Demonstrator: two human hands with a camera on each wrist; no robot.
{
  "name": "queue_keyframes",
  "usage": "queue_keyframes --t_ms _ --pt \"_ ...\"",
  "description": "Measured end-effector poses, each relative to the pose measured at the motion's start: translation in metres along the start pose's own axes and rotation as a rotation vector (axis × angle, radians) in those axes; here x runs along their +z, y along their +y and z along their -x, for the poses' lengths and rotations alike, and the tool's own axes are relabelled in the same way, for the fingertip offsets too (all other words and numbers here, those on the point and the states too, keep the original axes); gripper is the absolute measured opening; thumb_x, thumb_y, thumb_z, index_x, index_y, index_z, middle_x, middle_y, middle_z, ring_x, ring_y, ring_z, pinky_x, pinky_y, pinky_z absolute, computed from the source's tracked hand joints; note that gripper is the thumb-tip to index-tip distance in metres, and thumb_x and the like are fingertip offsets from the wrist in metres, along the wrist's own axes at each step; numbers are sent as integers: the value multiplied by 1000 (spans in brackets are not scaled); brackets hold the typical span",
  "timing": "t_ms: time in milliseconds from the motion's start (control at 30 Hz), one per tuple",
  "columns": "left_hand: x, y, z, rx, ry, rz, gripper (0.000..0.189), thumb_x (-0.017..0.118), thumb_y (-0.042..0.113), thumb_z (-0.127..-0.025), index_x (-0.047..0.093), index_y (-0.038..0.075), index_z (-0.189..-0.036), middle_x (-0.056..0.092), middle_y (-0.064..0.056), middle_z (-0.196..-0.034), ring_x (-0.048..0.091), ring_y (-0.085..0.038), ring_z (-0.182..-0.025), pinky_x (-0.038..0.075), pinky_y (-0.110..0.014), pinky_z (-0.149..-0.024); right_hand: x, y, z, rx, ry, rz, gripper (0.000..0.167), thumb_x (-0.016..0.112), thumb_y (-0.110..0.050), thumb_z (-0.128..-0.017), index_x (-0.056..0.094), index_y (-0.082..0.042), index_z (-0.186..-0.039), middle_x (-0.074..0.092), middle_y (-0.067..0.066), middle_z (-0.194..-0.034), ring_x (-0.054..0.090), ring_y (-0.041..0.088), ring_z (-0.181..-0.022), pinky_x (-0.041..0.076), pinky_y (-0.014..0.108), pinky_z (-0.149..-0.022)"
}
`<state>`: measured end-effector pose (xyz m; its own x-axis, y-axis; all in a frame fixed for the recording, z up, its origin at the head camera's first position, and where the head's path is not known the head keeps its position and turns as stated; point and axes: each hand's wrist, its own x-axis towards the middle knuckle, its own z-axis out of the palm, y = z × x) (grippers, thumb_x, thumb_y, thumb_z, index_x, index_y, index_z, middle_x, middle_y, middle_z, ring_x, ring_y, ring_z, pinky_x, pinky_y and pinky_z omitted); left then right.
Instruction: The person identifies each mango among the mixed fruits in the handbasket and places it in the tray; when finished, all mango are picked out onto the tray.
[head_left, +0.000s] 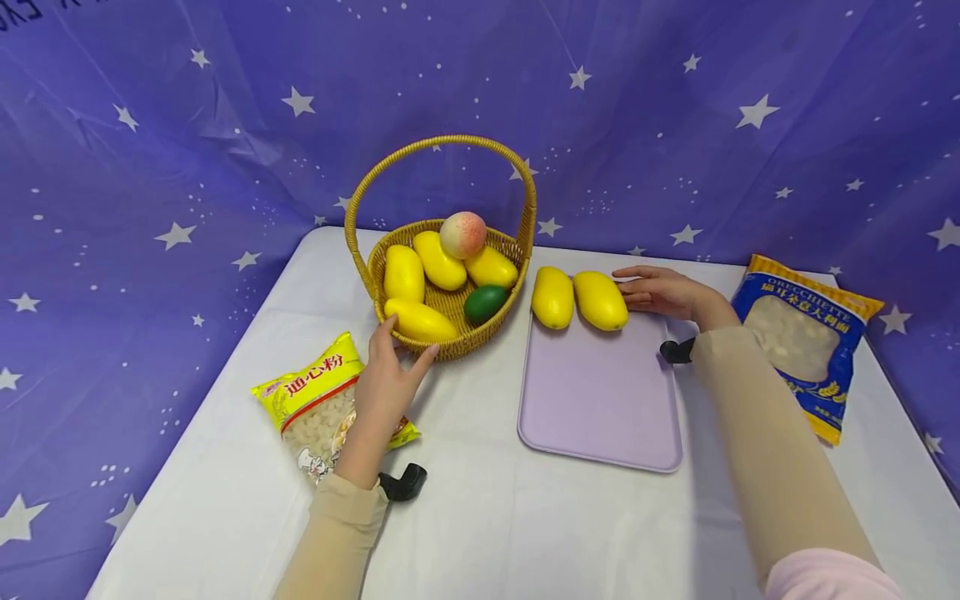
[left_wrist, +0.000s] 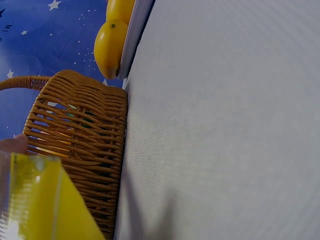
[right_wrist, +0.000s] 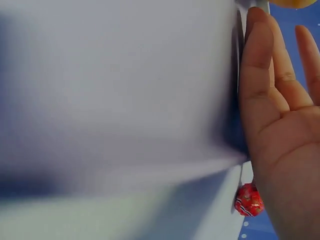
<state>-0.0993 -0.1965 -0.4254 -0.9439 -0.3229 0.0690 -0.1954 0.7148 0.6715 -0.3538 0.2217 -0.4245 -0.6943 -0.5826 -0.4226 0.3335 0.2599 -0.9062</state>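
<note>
My left hand (head_left: 386, 383) is at the near left rim of a wicker basket (head_left: 480, 337), thumb and fingers spread, fingertips right at the rim. In the basket lie several yellow mangoes (head_left: 422, 322), a peach (head_left: 463, 235) on top and a dark green oval fruit (head_left: 486, 305). Two more mangoes, the left one (head_left: 552, 298) and the right one (head_left: 601, 301), lie side by side at the far edge of a lilac tray (head_left: 600, 400). Beside the right mango, my right hand (head_left: 671, 293) reaches over the tray's far right corner with extended fingers, as the right wrist view also shows.
A yellow pasta bag (head_left: 322, 375) lies left of the basket, partly under my left forearm. To the right, a blue orecchiette bag (head_left: 802, 333) lies partly behind my right sleeve. A red wrapped item (right_wrist: 249, 200) shows in the right wrist view. A starry purple cloth (head_left: 645, 100) hangs behind.
</note>
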Motion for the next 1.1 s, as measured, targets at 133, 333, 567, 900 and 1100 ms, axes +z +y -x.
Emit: queue_keyframes --t_ms 133,333,567,900,1100 --pt "-1 0 1 3 -3 3 95 46 76 -83 19 18 -153 31 -11 -149 58 -28 -107 47 -43 -64 6 -9 11 -48 36 37 55 47 -13 -102 24 0 -150 56 4 -125 60 16 -108 43 37 -100" --pt "-2 -1 0 -3 2 4 94 47 75 -83 20 18 -153 31 -10 -150 60 -29 -105 47 -41 -62 21 -34 26 -140 137 95 49 54 -20 -100 37 -7 -144 52 14 -132 59 21 -111 44 32 -98" --pt "-2 -1 0 -7 -5 4 94 48 75 -83 20 19 -153 31 -10 -150 61 -27 -98 44 -36 -55 61 -61 38 -236 116 184 46 58 -18 -98 45 -7 -140 56 12 -126 58 28 -111 46 36 -96" --pt "-2 0 -1 -5 -8 -7 93 47 75 -84 20 19 -153 31 -10 -150 60 -27 -94 43 -35 -54 143 -88 22 -403 -34 483 49 66 -18 -93 51 -12 -139 58 17 -125 57 28 -112 47 37 -93" --pt "-2 1 -1 -15 -13 -14 92 47 74 -85 19 20 -154 30 -10 -151 60 -27 -87 43 -35 -53 190 -90 -5 -501 -98 634 49 69 -14 -90 52 -7 -136 60 21 -118 60 28 -104 45 40 -94"
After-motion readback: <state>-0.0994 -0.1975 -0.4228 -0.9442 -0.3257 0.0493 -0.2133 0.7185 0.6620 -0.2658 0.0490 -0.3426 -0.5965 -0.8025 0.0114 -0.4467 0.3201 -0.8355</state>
